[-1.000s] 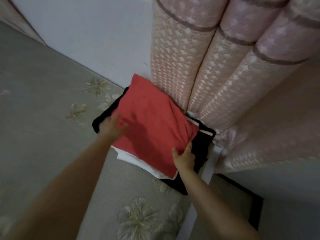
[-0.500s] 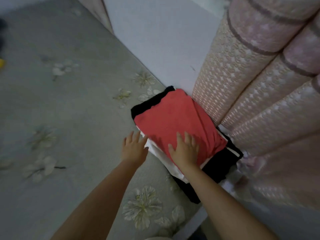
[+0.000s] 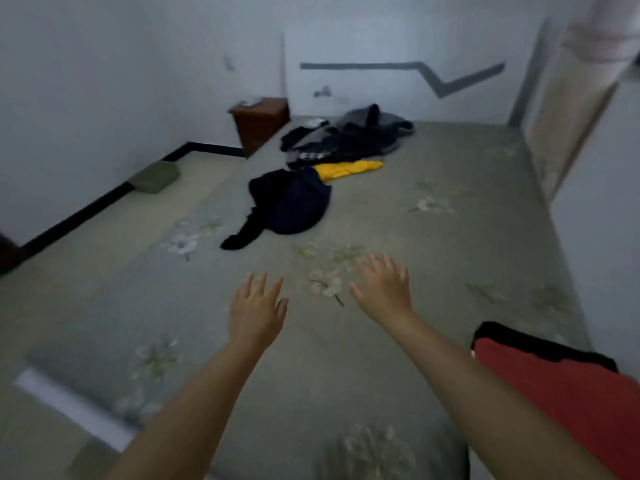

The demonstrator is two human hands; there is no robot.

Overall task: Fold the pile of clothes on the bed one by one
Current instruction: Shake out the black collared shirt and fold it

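My left hand (image 3: pixel 257 309) and my right hand (image 3: pixel 382 287) hover over the grey flowered bed (image 3: pixel 346 358), fingers spread, holding nothing. A folded red garment (image 3: pixel 568 393) lies on a black one (image 3: pixel 530 344) at the lower right edge, beside my right forearm. Ahead on the bed lies a crumpled dark navy garment (image 3: pixel 294 202). Behind it is a yellow garment (image 3: pixel 346 168), then a heap of dark and grey clothes (image 3: pixel 349 136) near the far wall.
A brown wooden bedside cabinet (image 3: pixel 259 124) stands at the far left corner of the bed. A green cushion (image 3: pixel 156 175) lies by the left wall. Pale walls enclose the bed at the left, back and right.
Both hands have let go of the folded red garment and lifted off the stack. The view has swung left, from the stack by the pink curtain to the unfolded clothes across the bed.
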